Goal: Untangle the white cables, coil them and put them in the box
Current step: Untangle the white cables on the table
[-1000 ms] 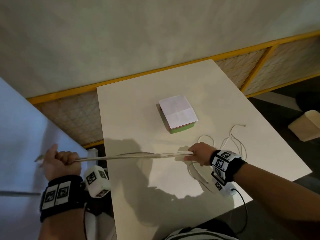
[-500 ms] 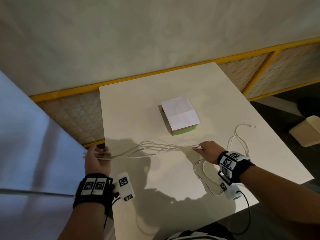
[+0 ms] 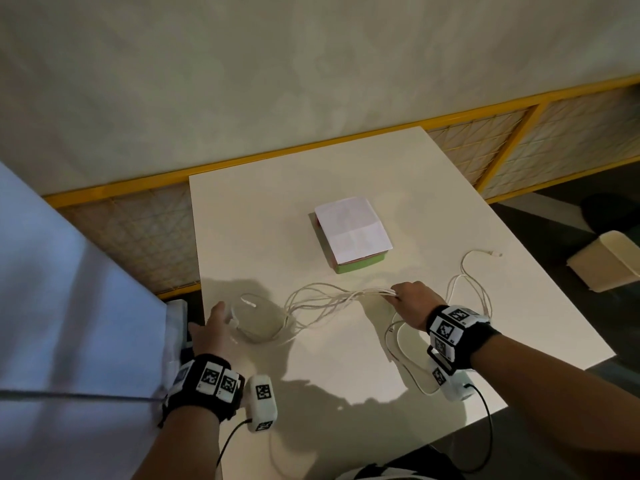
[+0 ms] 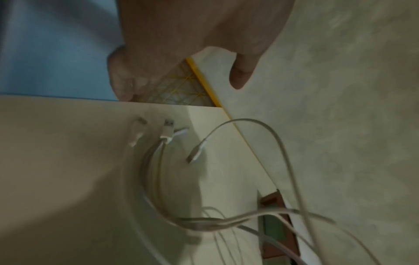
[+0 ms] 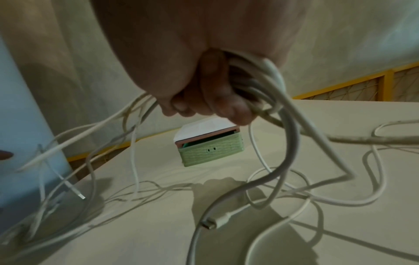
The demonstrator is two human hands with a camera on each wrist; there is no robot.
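Note:
Several white cables (image 3: 322,299) lie slack in loops across the white table (image 3: 346,382). My right hand (image 3: 410,296) grips a bundle of them in its fist; the right wrist view shows the fingers (image 5: 217,100) curled round the strands (image 5: 288,125). The left hand (image 3: 213,329) hovers at the table's left edge with straight fingers (image 4: 122,84) and holds nothing. Plug ends (image 4: 167,130) lie on the table just beneath it. The green box (image 3: 360,266) stands mid-table with a white sheet of paper (image 3: 353,230) on top; its near side (image 5: 209,150) faces my right hand.
More cable loops (image 3: 474,289) trail right of my right hand, with one plug end (image 3: 497,253) toward the table's right edge. A yellow-framed mesh fence (image 3: 502,143) runs behind the table. A pale blue panel (image 3: 69,306) stands at the left, and a beige bin (image 3: 606,265) is on the floor at the right.
My left hand, which held the cables stretched taut beyond the table's left edge, came back to the table and let go. The cables now lie slack. My right hand kept its grip.

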